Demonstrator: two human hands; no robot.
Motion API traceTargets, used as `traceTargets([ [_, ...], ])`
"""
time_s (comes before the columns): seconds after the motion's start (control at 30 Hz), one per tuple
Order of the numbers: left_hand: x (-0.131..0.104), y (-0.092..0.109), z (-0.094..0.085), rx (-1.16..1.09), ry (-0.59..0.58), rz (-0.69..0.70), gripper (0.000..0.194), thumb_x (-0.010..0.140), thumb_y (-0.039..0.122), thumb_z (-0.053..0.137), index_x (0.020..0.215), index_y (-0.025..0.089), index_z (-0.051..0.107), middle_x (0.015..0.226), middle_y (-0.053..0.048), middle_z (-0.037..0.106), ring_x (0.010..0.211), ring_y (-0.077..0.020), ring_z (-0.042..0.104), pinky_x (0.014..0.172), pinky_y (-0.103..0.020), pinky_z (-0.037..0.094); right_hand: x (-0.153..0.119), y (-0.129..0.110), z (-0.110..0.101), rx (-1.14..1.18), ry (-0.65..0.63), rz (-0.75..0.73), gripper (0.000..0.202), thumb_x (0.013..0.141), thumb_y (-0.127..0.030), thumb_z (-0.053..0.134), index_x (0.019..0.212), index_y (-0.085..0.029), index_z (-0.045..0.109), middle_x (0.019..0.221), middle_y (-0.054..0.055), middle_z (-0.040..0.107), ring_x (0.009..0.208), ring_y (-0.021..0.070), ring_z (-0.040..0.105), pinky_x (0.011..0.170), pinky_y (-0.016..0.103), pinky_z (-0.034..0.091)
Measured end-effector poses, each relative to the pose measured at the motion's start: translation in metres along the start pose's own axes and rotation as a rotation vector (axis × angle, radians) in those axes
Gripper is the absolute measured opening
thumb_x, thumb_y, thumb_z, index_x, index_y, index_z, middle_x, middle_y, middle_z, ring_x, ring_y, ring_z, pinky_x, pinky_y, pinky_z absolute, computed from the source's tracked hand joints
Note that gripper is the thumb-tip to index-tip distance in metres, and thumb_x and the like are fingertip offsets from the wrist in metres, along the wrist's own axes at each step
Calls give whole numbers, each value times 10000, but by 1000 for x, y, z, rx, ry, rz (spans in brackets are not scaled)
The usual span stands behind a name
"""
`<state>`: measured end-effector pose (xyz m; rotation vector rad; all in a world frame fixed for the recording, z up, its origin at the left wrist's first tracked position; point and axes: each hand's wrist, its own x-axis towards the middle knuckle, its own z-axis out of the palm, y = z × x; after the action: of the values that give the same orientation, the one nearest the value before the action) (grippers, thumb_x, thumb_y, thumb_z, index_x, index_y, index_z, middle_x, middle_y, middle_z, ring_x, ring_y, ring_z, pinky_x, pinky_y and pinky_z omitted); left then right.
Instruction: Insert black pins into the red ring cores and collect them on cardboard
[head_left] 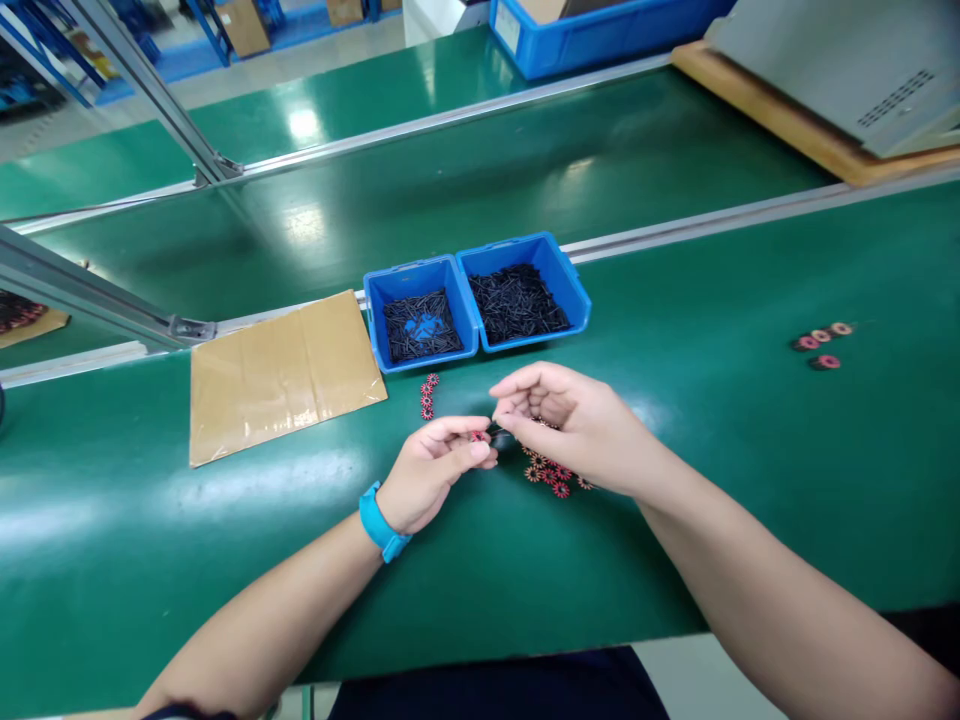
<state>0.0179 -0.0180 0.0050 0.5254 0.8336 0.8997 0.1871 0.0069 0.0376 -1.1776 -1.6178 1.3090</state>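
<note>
Head view: the left hand (433, 466) pinches a small red coil (478, 436), its thin wires (500, 432) pointing right toward the adjacent right hand (574, 420), whose fingers curl, gripping what I cannot tell.

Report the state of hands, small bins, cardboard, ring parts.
Left hand: holding a ring part
Right hand: curled, near that part
Left bin: open, part-filled
Right bin: open, part-filled
Cardboard: flat
Ring row: lined up
Ring pile: loose, partly hidden
Ring cluster: set apart
</note>
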Motion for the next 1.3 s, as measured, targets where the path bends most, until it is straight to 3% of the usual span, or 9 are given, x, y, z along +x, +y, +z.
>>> traceTargets([
  [0.2,0,-1,-1,23,-2,2,242,610,239,783,829,171,706,728,-1,678,659,-113,618,693,-281,470,-2,-1,2,-260,39,-144,141,752,-143,565,878,-204,553,696,1,643,573,109,602,530,226,510],
  [0.33,2,-2,-3,-1,-10,4,234,629,234,769,848,171,712,747,-11,686,673,-113,609,713,-285,464,-4,2,8,-558,105,-430,132,799,-100,519,860,-207,566,772,34,661,673,145,616,622,275,518],
  [0.43,3,-2,-4,-40,-7,-2,228,639,228,761,854,168,717,765,-22,693,690,-114,604,730,-285,459,-6,4,13,-694,79,-578,165,852,-102,455,885,-191,590,806,67,673,758,185,613,692,332,522],
  [0.73,2,3,-2,-121,-8,-27,271,670,229,735,936,176,719,839,-25,700,766,-108,600,760,-249,454,-11,7,15,-829,85,-707,242,874,-94,436,1049,-164,587,924,103,696,828,206,640,728,358,551],
  [0.87,2,4,-1,-166,-6,-47,274,639,222,762,902,156,721,758,-16,687,693,-89,602,723,-236,463,-6,10,11,-740,111,-685,243,874,-100,443,1037,-203,590,930,71,707,845,192,655,766,369,551],
  [1.1,3,2,-3,-115,21,-12,285,603,247,782,872,174,727,784,-35,704,673,-110,616,739,-291,476,-3,4,3,-589,215,-508,182,823,-118,530,897,-256,623,853,25,719,774,177,676,709,340,562],
  [1.2,3,2,-4,83,46,62,284,591,252,786,862,187,730,822,-44,714,723,-143,626,771,-326,482,-1,3,-2,-531,286,-420,150,802,-126,555,831,-255,626,822,23,714,746,176,672,702,337,555],
  [1.3,1,0,-8,517,74,231,228,652,242,743,878,211,731,894,-60,707,779,-181,627,796,-357,480,2,7,-8,-477,351,-324,116,784,-140,575,813,-237,632,818,29,708,754,178,665,714,336,547],
])
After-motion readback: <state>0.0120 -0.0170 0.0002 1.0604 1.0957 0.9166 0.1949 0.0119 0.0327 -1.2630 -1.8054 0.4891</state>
